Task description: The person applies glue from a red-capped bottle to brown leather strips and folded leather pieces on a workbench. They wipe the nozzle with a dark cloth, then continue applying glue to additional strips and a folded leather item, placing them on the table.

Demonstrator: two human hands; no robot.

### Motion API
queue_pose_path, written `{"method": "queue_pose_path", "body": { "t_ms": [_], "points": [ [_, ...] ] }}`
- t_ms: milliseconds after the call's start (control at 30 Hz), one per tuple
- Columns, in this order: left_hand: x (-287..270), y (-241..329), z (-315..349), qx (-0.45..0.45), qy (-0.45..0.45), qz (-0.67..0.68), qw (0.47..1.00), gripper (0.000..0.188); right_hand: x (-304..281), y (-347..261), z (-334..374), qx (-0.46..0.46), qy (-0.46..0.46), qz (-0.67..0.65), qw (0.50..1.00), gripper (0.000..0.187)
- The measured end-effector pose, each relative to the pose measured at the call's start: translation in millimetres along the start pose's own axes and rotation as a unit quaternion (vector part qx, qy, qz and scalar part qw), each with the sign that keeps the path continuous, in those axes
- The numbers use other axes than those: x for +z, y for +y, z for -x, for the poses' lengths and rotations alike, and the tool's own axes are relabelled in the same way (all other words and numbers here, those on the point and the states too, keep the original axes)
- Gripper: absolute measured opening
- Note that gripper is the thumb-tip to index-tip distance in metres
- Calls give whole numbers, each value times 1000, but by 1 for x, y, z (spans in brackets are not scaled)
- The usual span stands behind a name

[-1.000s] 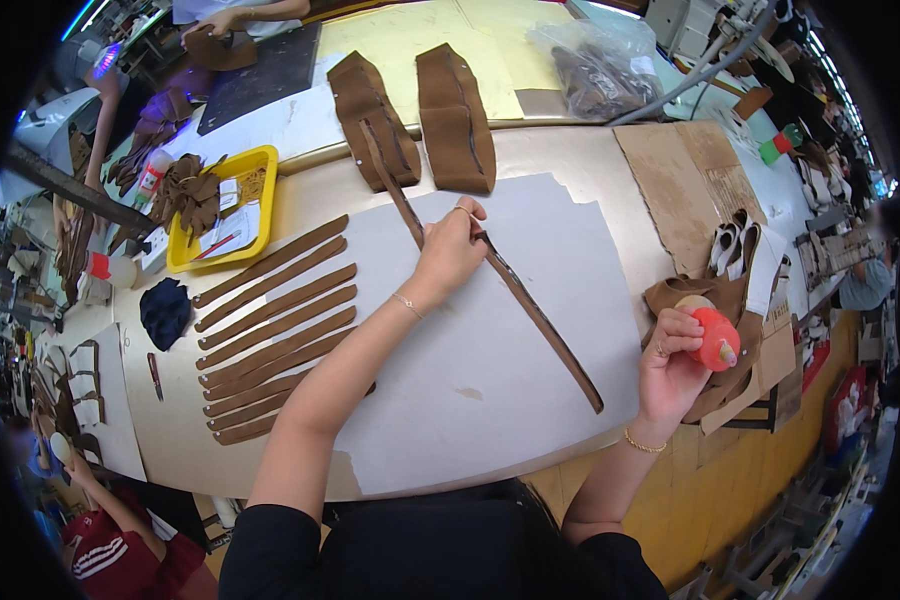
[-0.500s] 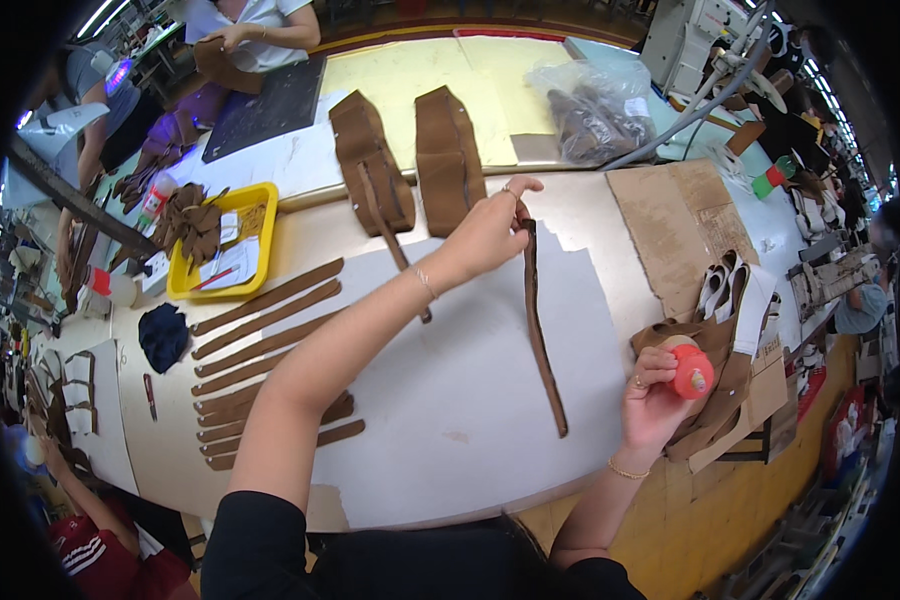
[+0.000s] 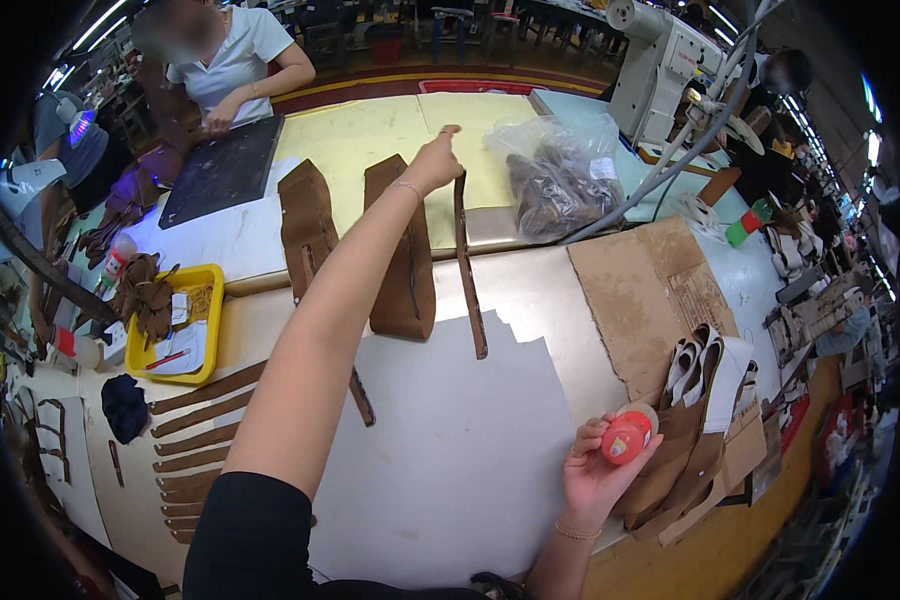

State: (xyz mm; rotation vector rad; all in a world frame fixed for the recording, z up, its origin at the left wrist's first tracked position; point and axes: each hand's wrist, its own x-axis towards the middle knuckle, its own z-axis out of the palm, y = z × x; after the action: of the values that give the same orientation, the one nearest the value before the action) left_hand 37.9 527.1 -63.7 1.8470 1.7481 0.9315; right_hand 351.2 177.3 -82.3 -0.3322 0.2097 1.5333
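My left hand (image 3: 436, 163) reaches far over the table, its fingers closed on the top end of a narrow brown strip (image 3: 468, 275). The strip hangs down beside the right one of two long brown panels (image 3: 402, 290); a dark line runs along it. The left brown panel (image 3: 306, 215) is partly behind my forearm, and a second strip (image 3: 361, 402) sticks out below that arm. Lower right, my right hand (image 3: 588, 472) is wrapped round a small bottle with a red top (image 3: 627, 438), tilted toward me. More brown strips (image 3: 192, 437) lie in a row left of my arm.
A yellow tray (image 3: 213, 330) and a dark blue cloth bundle (image 3: 124, 408) are at left. A clear bag (image 3: 560, 185) lies at the back, cardboard (image 3: 620, 290) and a pile of brown and white pieces (image 3: 685, 440) at right. Across the table a person (image 3: 255, 60) handles brown material.
My left hand has carried the strip farther away and up to the right panel's side. My right hand, with the bottle, now appears lower and more to the left. The whole view has shifted.
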Motion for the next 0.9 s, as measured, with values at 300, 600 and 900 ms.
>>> {"method": "queue_pose_path", "body": {
  "t_ms": [300,600,900],
  "points": [
    [-58,-6,28,-24,170,209,963,65,-3,13,-6,-21,10,80,997,63],
    [-238,4,290,-2,-21,131,991,25,-15,33,-1,-29,7,183,983,56],
    [-257,-66,448,-170,57,104,978,50,0,73,36,113,-3,58,992,54]
  ]
}}
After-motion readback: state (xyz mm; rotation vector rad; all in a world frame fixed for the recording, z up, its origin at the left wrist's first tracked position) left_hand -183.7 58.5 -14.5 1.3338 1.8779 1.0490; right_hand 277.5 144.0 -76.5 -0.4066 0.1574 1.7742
